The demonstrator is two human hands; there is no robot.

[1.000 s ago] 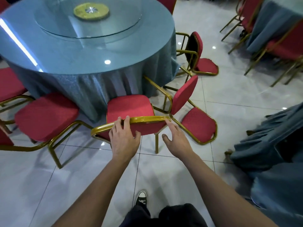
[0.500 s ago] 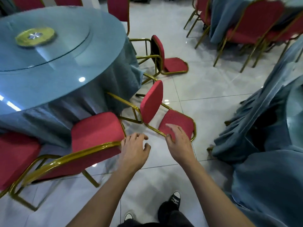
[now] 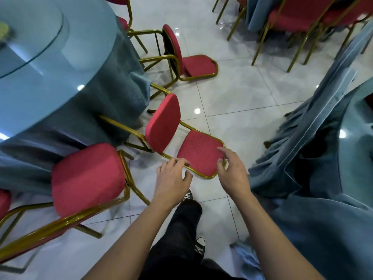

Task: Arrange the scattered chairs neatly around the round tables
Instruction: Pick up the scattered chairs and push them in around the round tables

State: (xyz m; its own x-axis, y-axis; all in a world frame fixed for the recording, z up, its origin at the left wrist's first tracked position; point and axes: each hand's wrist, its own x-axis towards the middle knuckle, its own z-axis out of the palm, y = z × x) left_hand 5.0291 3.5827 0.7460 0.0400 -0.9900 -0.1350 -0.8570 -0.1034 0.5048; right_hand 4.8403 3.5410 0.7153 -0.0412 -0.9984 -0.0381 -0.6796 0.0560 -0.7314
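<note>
A red chair with a gold frame lies tipped on its back beside the round blue-clothed table (image 3: 60, 81). Its backrest (image 3: 198, 152) is flat on the floor and its seat (image 3: 163, 122) stands on edge. My left hand (image 3: 172, 177) hovers at the backrest's near left rim, fingers loosely curled and holding nothing. At the top right corner of the backrest, my right hand (image 3: 232, 172) has fingers and thumb spread on either side of the rim. A second tipped chair (image 3: 195, 66) lies farther back. An upright red chair (image 3: 86, 178) stands at the table, lower left.
Another table draped in blue cloth (image 3: 323, 158) crowds the right side, its folds reaching the floor. More red chairs (image 3: 292, 19) stand around a far table at the top right. My legs and black sneakers (image 3: 187, 196) are on the white tiles below my hands.
My hands have come off the upright chair's backrest and moved right to the tipped chair's backrest. The view has swung right, so the upright chair now sits at the lower left.
</note>
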